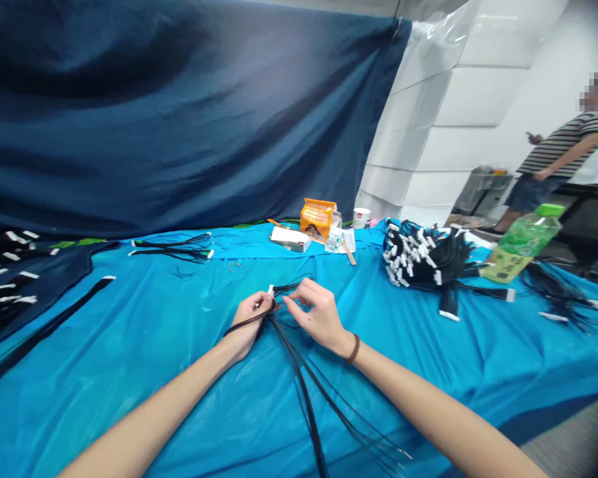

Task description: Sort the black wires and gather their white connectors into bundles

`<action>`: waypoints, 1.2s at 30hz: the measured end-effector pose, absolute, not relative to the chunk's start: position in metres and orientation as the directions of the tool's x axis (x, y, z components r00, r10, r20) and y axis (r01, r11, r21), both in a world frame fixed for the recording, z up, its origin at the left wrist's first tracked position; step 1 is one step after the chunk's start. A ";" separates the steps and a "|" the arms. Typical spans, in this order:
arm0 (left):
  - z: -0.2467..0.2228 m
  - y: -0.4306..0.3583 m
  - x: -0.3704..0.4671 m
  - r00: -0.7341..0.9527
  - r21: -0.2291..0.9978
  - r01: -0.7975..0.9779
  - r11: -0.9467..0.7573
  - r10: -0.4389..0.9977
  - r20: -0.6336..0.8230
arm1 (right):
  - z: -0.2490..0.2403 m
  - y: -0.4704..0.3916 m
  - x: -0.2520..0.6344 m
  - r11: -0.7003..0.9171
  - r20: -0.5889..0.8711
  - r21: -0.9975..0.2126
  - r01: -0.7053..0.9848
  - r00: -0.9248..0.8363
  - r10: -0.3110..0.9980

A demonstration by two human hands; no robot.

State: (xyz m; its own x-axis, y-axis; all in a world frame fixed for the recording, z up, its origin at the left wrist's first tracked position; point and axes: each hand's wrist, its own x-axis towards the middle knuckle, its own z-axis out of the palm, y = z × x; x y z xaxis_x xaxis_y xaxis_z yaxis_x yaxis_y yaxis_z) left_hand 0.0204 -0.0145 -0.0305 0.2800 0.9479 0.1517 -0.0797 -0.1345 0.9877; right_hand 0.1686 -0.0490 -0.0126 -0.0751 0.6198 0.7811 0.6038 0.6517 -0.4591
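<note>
My left hand [250, 323] is closed around a bundle of thin black wires [299, 372] near a small white connector [271, 290]. The loose wire ends fan out toward the table's front edge, and one strand loops over the left wrist. Just right of the connector, my right hand [317, 312] has thumb and forefinger pinched close to the black wires. What lies between those fingertips is too small to make out. A brown band circles the right wrist.
A blue cloth [179, 372] covers the table. At right lies a heap of black cables with white connectors [411, 255], beside a green-capped bottle [523, 245]. An orange carton [317, 218] and a paper cup [361, 218] stand behind. More cables [10, 285] lie left. A person [568, 146] stands far right.
</note>
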 end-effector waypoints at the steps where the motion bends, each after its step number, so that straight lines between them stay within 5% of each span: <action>1: -0.031 -0.015 0.020 0.286 0.987 -0.069 -0.145 0.945 0.159 | -0.012 -0.049 0.168 0.654 0.782 -0.457 0.603 -0.077 0.618; 36: -0.030 -0.016 0.019 0.396 0.975 0.022 -0.219 0.898 0.193 | -0.019 -0.047 0.169 0.751 0.777 -0.440 0.493 -0.211 0.593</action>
State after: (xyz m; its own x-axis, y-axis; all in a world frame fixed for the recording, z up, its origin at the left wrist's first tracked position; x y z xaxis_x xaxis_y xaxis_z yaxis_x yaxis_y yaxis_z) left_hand 0.0190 -0.0161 -0.0297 0.3960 0.8978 0.1928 0.0222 -0.2192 0.9754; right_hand 0.1692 -0.0469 -0.0189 -0.2113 0.5933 0.7768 0.4927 0.7510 -0.4396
